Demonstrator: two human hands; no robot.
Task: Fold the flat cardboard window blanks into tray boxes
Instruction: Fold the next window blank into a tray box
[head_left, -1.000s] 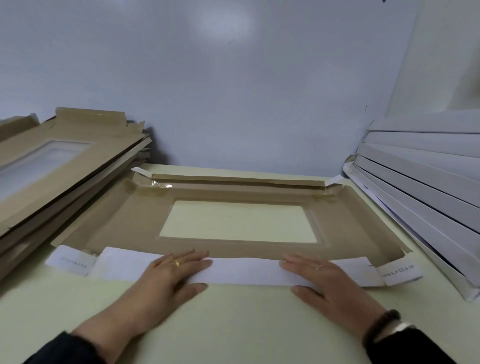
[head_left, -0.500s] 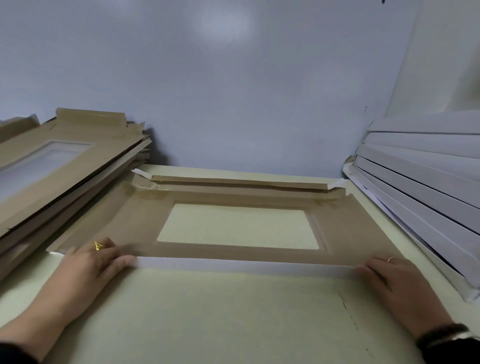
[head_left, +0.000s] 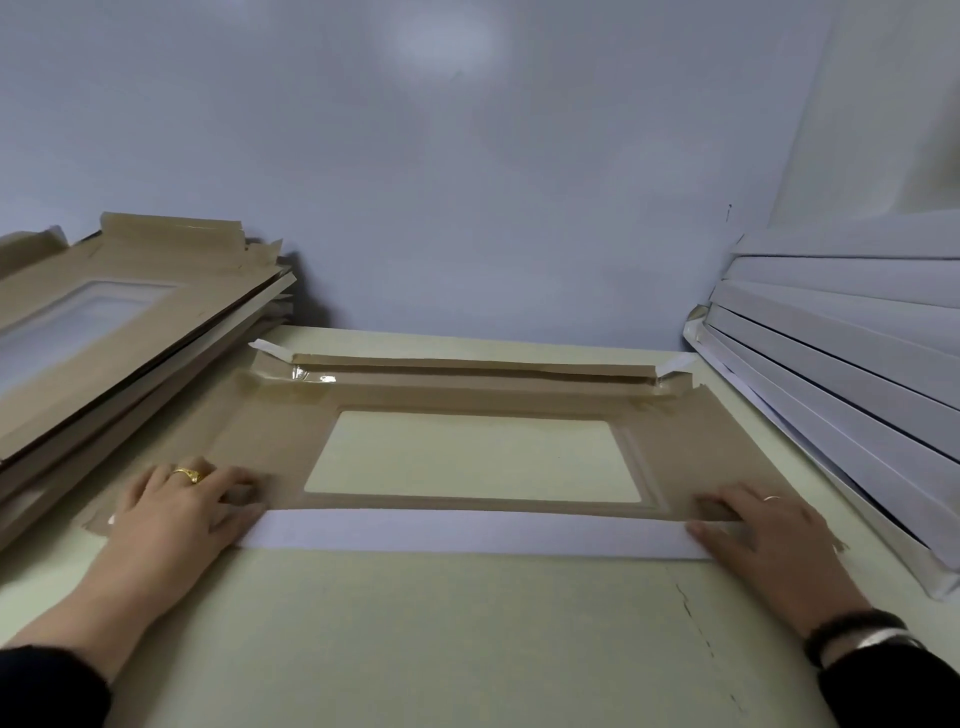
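Pale table (head_left: 467, 649); left hand (head_left: 176, 514) and right hand (head_left: 763, 540), seemingly flat, press blank (head_left: 701, 457).

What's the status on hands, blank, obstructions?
Left hand and right hand flat, pressing near white flap ends. Window blank flat on table. Nothing obstructing.

— Position of the window blank (head_left: 675, 457)?
— Flat on the table (head_left: 467, 649), centred. Left hand (head_left: 176, 512) on its near left corner, right hand (head_left: 763, 535) on its near right corner.
— Surroundings?
— Stack of blanks (head_left: 119, 332) left, stack of folded boxes (head_left: 852, 374) right, wall (head_left: 467, 182) behind.
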